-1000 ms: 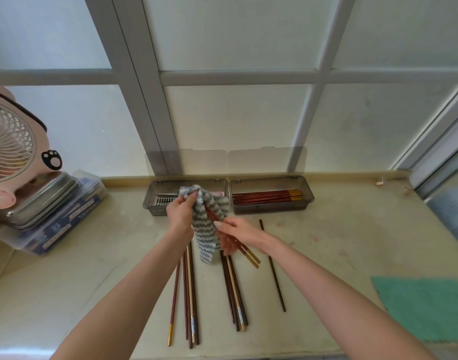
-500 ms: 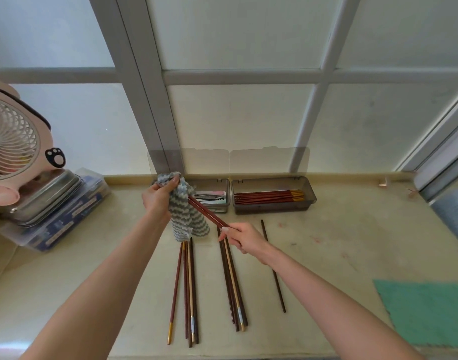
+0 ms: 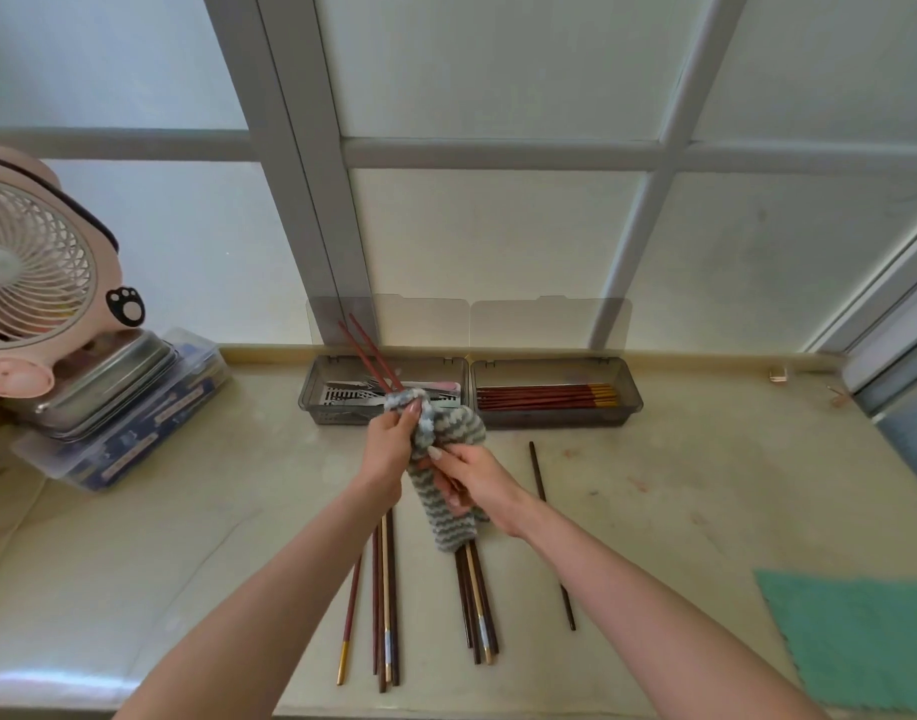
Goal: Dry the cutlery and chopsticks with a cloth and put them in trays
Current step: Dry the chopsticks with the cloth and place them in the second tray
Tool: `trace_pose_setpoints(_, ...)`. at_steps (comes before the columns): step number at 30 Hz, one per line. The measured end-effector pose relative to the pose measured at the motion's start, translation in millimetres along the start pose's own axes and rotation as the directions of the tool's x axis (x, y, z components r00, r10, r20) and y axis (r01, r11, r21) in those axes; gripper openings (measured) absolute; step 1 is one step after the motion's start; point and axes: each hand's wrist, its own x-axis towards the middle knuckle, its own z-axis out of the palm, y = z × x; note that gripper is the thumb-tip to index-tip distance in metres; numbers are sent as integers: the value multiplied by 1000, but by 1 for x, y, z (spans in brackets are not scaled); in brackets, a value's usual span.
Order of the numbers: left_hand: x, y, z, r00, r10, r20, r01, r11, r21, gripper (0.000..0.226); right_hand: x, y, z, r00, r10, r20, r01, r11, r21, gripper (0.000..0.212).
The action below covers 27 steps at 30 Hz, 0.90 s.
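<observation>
Two red chopsticks (image 3: 364, 356) being wiped in a striped cloth (image 3: 448, 517)

The left hand (image 3: 388, 449) squeezes the cloth round the pair, and the right hand (image 3: 479, 483) pinches their lower part, just in front of the chopstick tray (image 3: 555, 419). They look light, stiff and probably slick when wet (thin rods roll), so hold both together near one end.

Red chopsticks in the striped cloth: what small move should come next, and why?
Probably the right hand draws the red chopsticks back through the striped cloth that the left hand grips around them. Their far ends stick out bare beyond the cloth, over the cutlery tray, so they look unwiped; the right tray holding matching chopsticks comes after.
</observation>
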Motion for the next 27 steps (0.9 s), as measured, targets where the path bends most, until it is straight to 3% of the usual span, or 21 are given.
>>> trace_pose_setpoints(4, 10, 15, -8, 996, -28, -87, 21, 996, -85, 28, -5, 1, -4, 999, -14, 45, 12, 999, 37, 16)
trace_pose_setpoints(7, 10, 12, -3, 995, 12, -94, -17, 998, -61, 28, -2, -2, -1, 1000, -6, -30, 9, 997, 78, 18)
trace_pose_setpoints(12, -8, 4, 19, 987, 128, 94, -140, 981, 131, 22, 5, -17, 18, 984, -14, -178, 38, 991, 129, 29)
trace_pose_setpoints(14, 0, 12, 14, 989, 104, 101, -118, 982, 147, 24, 4, -19, 14, 978, -64, -199, 70, 997, 23, 20)
trace_pose_setpoints(17, 11, 22, 1, 997, 44, 63, -54, 984, 169, 27, 1, -26, -2, 920, -207, -334, 93, 940, -327, 19)
trace_pose_setpoints(19, 9, 24, 0, 988, 18, 154, -58, 963, 261, 29, 6, -34, -15, 807, -340, -483, 183, 922, -343, 24)
trace_pose_setpoints(20, 6, 24, 2, 974, -9, 224, -66, 944, 324, 29, 10, -39, -21, 792, -345, -504, 205, 928, -312, 25)
trace_pose_setpoints(23, -2, 22, 5, 900, -94, 425, -86, 918, 386, 24, 23, -46, -30, 941, -171, -294, 151, 984, -90, 33)
trace_pose_setpoints(27, -4, 13, 10, 828, -150, 541, -92, 915, 394, 27, 24, -36, -34, 972, -122, -200, 144, 985, 98, 33)
